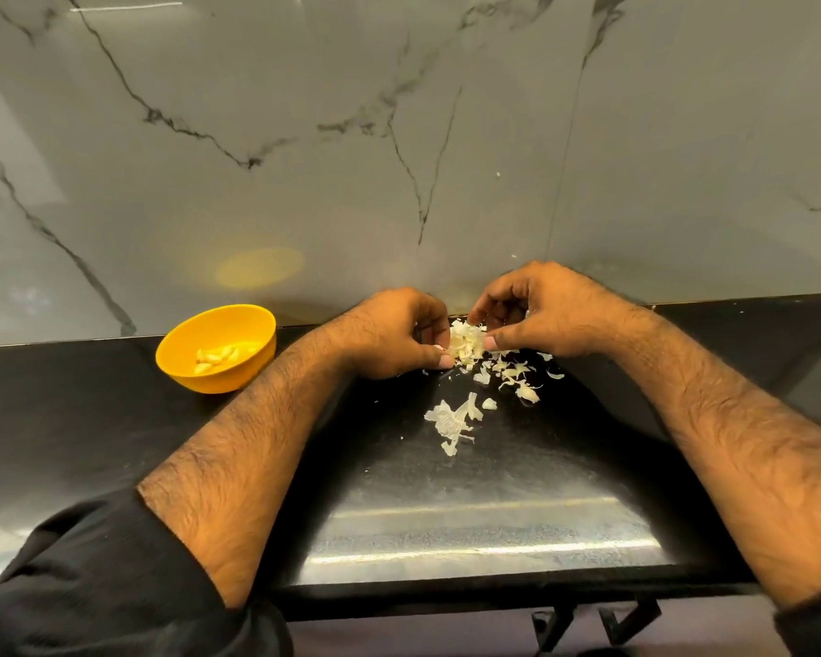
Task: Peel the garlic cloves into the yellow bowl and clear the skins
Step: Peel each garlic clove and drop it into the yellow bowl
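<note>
**Papery skins bunched between both hands**

Pale garlic skins (pixel 465 346) pinched from both sides: left hand (pixel 399 334) curled at one edge, right hand (pixel 536 315) curled at the other, low over black bench (pixel 91 419). More skins scattered just nearer. Peeled cloves (pixel 216 358) inside yellow bowl (pixel 216 348), off left.

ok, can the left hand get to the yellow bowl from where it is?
Probably yes. The yellow bowl sits on the counter just beyond the left hand, with nothing between them. But that hand and the right hand are pinching garlic skins.
</note>
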The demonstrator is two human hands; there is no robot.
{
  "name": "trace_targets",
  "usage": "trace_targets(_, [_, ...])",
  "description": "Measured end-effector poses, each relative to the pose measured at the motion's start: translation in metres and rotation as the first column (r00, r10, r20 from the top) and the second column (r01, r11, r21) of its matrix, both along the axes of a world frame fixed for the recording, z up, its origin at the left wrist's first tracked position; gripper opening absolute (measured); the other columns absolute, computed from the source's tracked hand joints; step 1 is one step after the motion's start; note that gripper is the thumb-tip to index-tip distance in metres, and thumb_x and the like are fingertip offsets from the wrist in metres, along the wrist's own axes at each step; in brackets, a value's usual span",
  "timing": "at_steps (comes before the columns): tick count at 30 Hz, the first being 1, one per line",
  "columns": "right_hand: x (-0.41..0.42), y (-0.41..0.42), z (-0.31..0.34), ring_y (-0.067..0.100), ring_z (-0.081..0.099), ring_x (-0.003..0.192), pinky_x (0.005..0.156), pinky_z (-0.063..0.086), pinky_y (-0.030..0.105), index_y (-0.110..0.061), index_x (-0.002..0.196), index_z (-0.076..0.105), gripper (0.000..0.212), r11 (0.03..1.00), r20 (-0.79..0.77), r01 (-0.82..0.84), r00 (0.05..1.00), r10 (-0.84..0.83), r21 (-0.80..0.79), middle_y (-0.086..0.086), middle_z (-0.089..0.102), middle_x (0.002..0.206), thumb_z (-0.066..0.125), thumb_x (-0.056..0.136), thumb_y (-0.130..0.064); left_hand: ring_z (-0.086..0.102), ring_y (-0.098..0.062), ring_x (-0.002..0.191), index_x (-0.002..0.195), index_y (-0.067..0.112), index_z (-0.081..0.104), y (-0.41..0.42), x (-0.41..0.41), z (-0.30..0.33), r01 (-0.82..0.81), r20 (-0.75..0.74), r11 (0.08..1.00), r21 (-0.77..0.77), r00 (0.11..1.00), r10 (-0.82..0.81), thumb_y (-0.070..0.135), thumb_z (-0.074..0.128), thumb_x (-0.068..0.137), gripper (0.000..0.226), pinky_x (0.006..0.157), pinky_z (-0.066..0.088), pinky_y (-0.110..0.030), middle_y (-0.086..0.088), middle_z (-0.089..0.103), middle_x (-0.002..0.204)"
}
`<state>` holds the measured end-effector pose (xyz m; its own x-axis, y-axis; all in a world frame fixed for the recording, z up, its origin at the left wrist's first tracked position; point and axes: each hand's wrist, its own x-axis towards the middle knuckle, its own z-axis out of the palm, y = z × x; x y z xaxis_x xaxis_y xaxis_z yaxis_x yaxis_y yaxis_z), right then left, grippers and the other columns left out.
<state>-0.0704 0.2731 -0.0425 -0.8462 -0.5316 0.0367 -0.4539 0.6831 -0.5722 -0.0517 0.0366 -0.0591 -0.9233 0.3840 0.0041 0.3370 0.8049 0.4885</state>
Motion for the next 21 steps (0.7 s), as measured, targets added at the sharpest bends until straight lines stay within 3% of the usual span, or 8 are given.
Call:
trace_targets(4, [0.000, -0.002, 0.001, -0.005, 0.070, 0.084, 0.082, 0.058, 0.024, -0.034, 0.109, 0.077, 0.025, 0.994, -0.043, -0.020, 0.999, 0.016, -0.105, -0.017, 0.076, 0.095, 0.085, 0.087, -0.024, 0.069, -0.009, 0.085, 0.090, 0.028, 0.070, -0.005, 0.004, 0.005, -0.037, -0.051, 0.992, 0.119, 0.998, 0.043, 0.034, 0.090, 0.085, 0.022, 0.077, 0.057, -0.030, 0.008, 0.072, 0.090])
trace_targets(6, [0.001, -0.006, 0.000, -0.001, 0.068, 0.090, 0.083, 0.059, 0.028, -0.037, 0.115, 0.072, 0.033, 0.996, -0.074, 0.015, 0.997, -0.021, -0.083, -0.017, 0.072, 0.102, 0.081, 0.086, -0.050, 0.074, -0.014, 0.076, 0.090, 0.024, 0.071, -0.012, 0.004, 0.009, -0.077, -0.080, 0.979, 0.191, 0.992, 0.094, 0.030, 0.093, 0.082, 0.024, 0.072, 0.064, -0.035, 0.004, 0.075, 0.083])
trace_targets(9, [0.004, -0.017, -0.010, 0.001, 0.063, 0.101, 0.086, 0.058, 0.030, -0.039, 0.130, 0.065, 0.067, 0.992, -0.097, -0.008, 0.995, 0.020, 0.125, -0.019, 0.061, 0.114, 0.070, 0.077, -0.079, 0.076, -0.019, 0.066, 0.089, 0.017, 0.073, -0.024, 0.003, 0.013, -0.100, -0.089, 0.964, 0.245, 0.988, 0.125, 0.022, 0.094, 0.080, 0.023, 0.066, 0.067, -0.039, -0.002, 0.077, 0.074])
trace_targets(11, [0.007, -0.024, -0.013, 0.001, 0.061, 0.103, 0.090, 0.058, 0.033, -0.037, 0.127, 0.069, 0.057, 0.987, -0.126, -0.062, 0.989, 0.081, 0.152, -0.020, 0.060, 0.112, 0.071, 0.083, -0.073, 0.076, -0.018, 0.065, 0.089, 0.014, 0.075, -0.027, 0.002, 0.013, -0.099, -0.058, 0.957, 0.274, 0.991, 0.119, 0.019, 0.093, 0.080, 0.021, 0.070, 0.067, -0.041, -0.003, 0.078, 0.073])
trace_targets(14, [0.013, -0.018, 0.001, -0.003, 0.058, 0.105, 0.089, 0.053, 0.033, -0.040, 0.112, 0.075, 0.027, 0.996, -0.197, -0.084, 0.977, 0.078, -0.022, -0.020, 0.062, 0.108, 0.077, 0.089, -0.054, 0.080, -0.019, 0.074, 0.093, 0.013, 0.078, -0.030, 0.000, 0.011, -0.102, -0.005, 0.948, 0.300, 0.994, 0.108, 0.015, 0.092, 0.081, 0.019, 0.081, 0.067, -0.044, -0.002, 0.080, 0.079])
trace_targets(17, [0.025, -0.005, 0.016, 0.003, 0.062, 0.101, 0.087, 0.053, 0.036, -0.040, 0.103, 0.076, 0.033, 0.974, -0.077, -0.172, 0.984, 0.162, -0.150, -0.013, 0.067, 0.104, 0.089, 0.075, -0.053, 0.081, -0.019, 0.082, 0.097, 0.014, 0.080, -0.035, -0.001, 0.009, -0.104, 0.022, 0.944, 0.312, 0.995, 0.102, 0.009, 0.089, 0.084, 0.017, 0.086, 0.066, -0.045, -0.002, 0.081, 0.085])
trace_targets(19, [0.038, -0.013, 0.015, 0.007, 0.061, 0.106, 0.093, 0.054, 0.035, -0.040, 0.105, 0.075, 0.050, 0.951, 0.046, -0.306, 0.950, 0.308, -0.038, -0.015, 0.064, 0.106, 0.094, 0.063, -0.060, 0.081, -0.021, 0.084, 0.098, 0.013, 0.080, -0.036, -0.002, 0.008, -0.110, 0.024, 0.940, 0.323, 0.994, 0.108, 0.006, 0.086, 0.087, 0.015, 0.085, 0.067, -0.045, -0.005, 0.081, 0.087])
trace_targets(21, [0.044, -0.029, 0.004, 0.002, 0.055, 0.107, 0.090, 0.052, 0.028, -0.042, 0.103, 0.070, 0.057, 0.910, 0.026, -0.385, 0.922, 0.386, 0.152, -0.023, 0.058, 0.105, 0.094, 0.057, -0.065, 0.081, -0.021, 0.082, 0.098, 0.012, 0.079, -0.037, -0.003, 0.007, -0.141, 0.016, 0.939, 0.314, 0.990, 0.143, 0.005, 0.084, 0.090, 0.012, 0.081, 0.067, -0.045, -0.005, 0.081, 0.085])
